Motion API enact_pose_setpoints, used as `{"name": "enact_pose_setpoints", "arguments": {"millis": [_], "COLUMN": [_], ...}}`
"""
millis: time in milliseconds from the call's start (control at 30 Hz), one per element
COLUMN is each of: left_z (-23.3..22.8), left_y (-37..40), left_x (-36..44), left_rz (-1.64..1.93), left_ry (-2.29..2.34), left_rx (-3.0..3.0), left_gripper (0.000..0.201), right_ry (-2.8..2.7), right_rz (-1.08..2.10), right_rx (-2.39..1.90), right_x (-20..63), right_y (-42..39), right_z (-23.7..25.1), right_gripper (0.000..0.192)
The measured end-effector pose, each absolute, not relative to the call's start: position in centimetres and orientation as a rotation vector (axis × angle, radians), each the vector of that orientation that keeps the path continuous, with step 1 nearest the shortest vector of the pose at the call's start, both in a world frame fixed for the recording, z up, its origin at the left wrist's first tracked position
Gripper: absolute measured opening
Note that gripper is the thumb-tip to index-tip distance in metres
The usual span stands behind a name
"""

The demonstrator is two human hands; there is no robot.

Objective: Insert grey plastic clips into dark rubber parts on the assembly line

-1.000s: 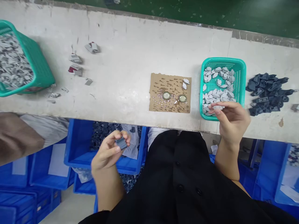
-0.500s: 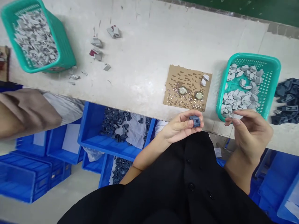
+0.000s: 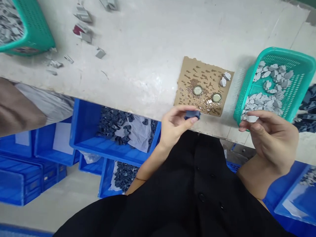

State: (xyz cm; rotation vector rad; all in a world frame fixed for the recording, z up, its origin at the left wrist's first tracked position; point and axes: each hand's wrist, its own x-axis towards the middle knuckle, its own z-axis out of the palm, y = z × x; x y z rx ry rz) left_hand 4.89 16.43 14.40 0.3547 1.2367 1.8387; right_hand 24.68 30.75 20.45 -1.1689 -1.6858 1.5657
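Note:
Between thumb and fingers, my left hand pinches a dark blue-grey plastic part at the table's front edge. My right hand grips a small light grey piece by its ends, over the near corner of a green basket. That basket holds many similar light grey pieces. Left of it lies a brown cardboard sheet covered with wet, glossy spots. On the sheet are two round caps and two light grey pieces.
Another green basket of grey pieces stands at the far left, with loose grey parts beside it. Dark parts are heaped at the right edge. Blue crates sit below the table. Someone's sleeve shows at left.
The dark part in my left hand has turned, so its square hole no longer faces me. My left hand has moved slightly left. The whole view has shifted; my right hand keeps the grey piece.

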Motion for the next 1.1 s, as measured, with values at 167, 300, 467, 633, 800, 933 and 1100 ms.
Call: {"name": "enact_pose_setpoints", "arguments": {"millis": [167, 300, 467, 633, 800, 933, 1100], "left_z": [11.9, 9.1, 8.2, 8.7, 9.4, 10.8, 11.7], "left_y": [16.1, 19.0, 21.6, 20.8, 20.9, 21.1, 20.9], "left_x": [0.4, -3.9, -4.7, -4.4, -5.5, -5.0, -4.2], "left_rz": [1.914, 1.999, 1.894, 1.834, 1.832, 1.881, 1.731], "left_ry": [1.849, 1.689, 1.716, 1.805, 1.806, 1.665, 1.849], "left_rx": [0.640, 1.107, 1.047, 0.921, 0.916, 0.838, 0.490], "left_gripper": [0.040, 0.040, 0.052, 0.074, 0.069, 0.059, 0.049], "right_ry": [-1.850, -2.137, -2.470, -2.577, -2.610, -2.613, -2.629], "right_rz": [1.065, 0.592, 0.299, 0.344, 0.290, 0.184, 0.122], "right_rx": [-1.098, -1.000, -0.891, -0.980, -0.838, -0.817, -0.791], "right_x": [22.5, 20.9, 19.2, 18.4, 18.5, 18.5, 18.4], "right_y": [31.2, 32.1, 33.1, 33.1, 33.4, 33.7, 33.7], "right_z": [19.7, 18.6, 17.7, 17.4, 17.1, 16.7, 16.5], "right_gripper": [0.019, 0.010, 0.019, 0.022, 0.015, 0.017, 0.017]}}
